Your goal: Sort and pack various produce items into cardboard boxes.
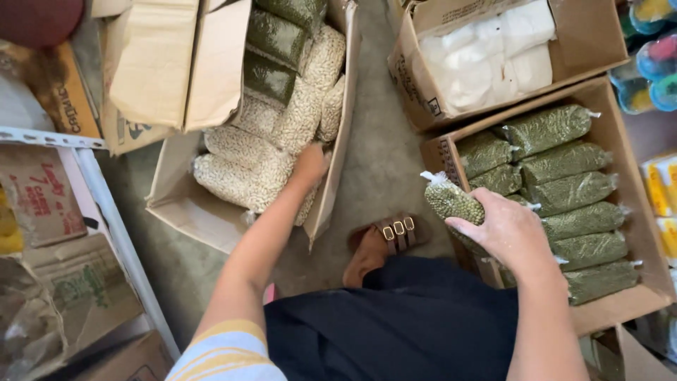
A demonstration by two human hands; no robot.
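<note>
Nearest to the lens, black fabric clothing [409,317] fills the lower middle, with a yellow-and-white striped sleeve [226,356] at the bottom left and a foot in a brown buckled sandal [386,243] showing on the grey concrete floor [377,162].

Left of the foot stands a large open cardboard box [176,197] packed with clear plastic bags of pale white beans [243,166] and, toward its far end, a few bags of green beans [275,39]; its flaps are folded open above. On the right sits another open cardboard box [638,289] holding clear bags of green mung beans [571,190] laid in rows. Behind it, a third cardboard box [578,42] contains white bagged goods [493,60]. Flattened cardboard and paper sacks [49,204] lie at the far left beside a white metal rail [113,219], and yellow packets [663,187] peek in at the right edge.

Reaching into the left box, the left hand [309,164] rests on the pale bean bags; its fingers are hidden among the bags, so I cannot tell whether they are curled or spread.

Over the near corner of the right box, the right hand [509,231] holds one tied clear bag of green mung beans [451,200], the fingers wrapped around its lower part and the thumb pressed along its side. That bag is lifted above the box edge, its knotted end pointing up and to the left, just beside the rows of matching bags.
</note>
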